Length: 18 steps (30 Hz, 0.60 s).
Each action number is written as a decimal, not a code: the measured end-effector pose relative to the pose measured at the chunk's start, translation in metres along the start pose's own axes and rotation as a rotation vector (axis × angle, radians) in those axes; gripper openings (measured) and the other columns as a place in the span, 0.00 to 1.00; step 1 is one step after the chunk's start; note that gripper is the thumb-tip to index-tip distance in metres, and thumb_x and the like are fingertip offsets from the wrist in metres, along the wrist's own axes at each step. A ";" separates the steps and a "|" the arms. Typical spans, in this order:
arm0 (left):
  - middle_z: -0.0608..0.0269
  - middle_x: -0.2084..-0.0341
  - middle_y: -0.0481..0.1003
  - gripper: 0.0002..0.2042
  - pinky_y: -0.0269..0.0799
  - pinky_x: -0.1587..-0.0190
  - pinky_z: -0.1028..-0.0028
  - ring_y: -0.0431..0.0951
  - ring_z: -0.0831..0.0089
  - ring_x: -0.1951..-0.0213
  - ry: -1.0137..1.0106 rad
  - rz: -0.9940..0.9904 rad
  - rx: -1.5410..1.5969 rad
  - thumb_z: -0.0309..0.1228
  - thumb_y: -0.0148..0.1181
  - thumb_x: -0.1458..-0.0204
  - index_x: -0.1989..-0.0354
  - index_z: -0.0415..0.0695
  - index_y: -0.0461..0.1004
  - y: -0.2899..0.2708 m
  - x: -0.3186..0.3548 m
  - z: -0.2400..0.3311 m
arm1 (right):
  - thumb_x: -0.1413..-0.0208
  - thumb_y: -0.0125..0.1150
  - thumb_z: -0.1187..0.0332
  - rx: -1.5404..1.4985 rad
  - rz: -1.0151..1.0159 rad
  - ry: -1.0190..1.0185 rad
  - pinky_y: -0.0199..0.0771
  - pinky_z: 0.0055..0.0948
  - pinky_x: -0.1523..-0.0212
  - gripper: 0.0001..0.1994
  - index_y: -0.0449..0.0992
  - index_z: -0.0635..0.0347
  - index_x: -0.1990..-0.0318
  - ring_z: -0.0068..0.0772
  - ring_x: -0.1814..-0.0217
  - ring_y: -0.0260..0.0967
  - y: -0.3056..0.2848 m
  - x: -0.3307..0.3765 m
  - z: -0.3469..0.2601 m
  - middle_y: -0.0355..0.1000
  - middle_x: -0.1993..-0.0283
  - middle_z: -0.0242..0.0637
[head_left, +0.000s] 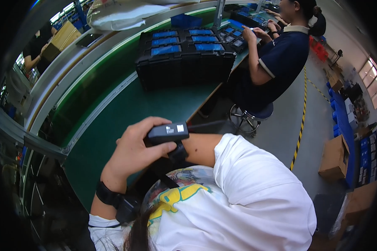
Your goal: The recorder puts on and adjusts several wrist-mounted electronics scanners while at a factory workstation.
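There, black plastic trays (184, 62) full of blue flat parts (165, 50), left hand (134, 152) curled tight around small black box-shaped device (168, 133).

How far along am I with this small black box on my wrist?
Done: a black band already sits on the left wrist. In hand: the left hand grips the small black label-topped box, strapped against the right forearm. Left: whether its strap is fastened cannot be told; the right hand is hidden, and the stacked black trays of blue-faced parts lie out of reach.
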<state>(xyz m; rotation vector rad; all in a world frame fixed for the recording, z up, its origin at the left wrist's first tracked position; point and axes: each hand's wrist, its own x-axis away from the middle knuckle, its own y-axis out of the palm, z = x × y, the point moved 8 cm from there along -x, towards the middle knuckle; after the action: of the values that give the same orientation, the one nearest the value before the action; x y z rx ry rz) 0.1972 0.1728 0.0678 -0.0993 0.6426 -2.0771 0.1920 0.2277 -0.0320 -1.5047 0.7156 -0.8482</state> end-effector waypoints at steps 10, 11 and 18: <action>0.60 0.60 0.68 0.28 0.58 0.48 0.70 0.67 0.65 0.53 0.194 0.351 -0.298 0.27 0.67 0.70 0.55 0.45 0.66 -0.023 0.003 0.004 | 0.50 0.49 0.66 0.043 -0.028 0.280 0.72 0.44 0.73 0.13 0.73 0.60 0.59 0.42 0.61 0.69 -0.024 -0.036 0.058 0.67 0.56 0.44; 0.60 0.58 0.66 0.29 0.57 0.48 0.71 0.65 0.66 0.52 0.177 0.349 -0.278 0.27 0.67 0.70 0.54 0.45 0.63 -0.021 0.001 -0.002 | 0.50 0.49 0.66 0.046 -0.021 0.293 0.72 0.45 0.73 0.13 0.73 0.60 0.59 0.42 0.60 0.69 -0.041 -0.088 0.046 0.67 0.56 0.44; 0.61 0.59 0.65 0.28 0.59 0.49 0.71 0.66 0.65 0.54 0.176 0.553 -0.367 0.29 0.68 0.70 0.57 0.44 0.62 -0.028 -0.007 -0.028 | 0.53 0.51 0.69 0.010 0.694 0.278 0.73 0.40 0.84 0.11 0.72 0.66 0.64 0.40 0.69 0.72 -0.058 -0.113 0.074 0.67 0.68 0.44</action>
<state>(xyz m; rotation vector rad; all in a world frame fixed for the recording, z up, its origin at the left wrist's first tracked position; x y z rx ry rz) 0.1712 0.2018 0.0584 0.0511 1.0265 -1.4315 0.1904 0.3680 0.0116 -1.0182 1.3353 -0.5200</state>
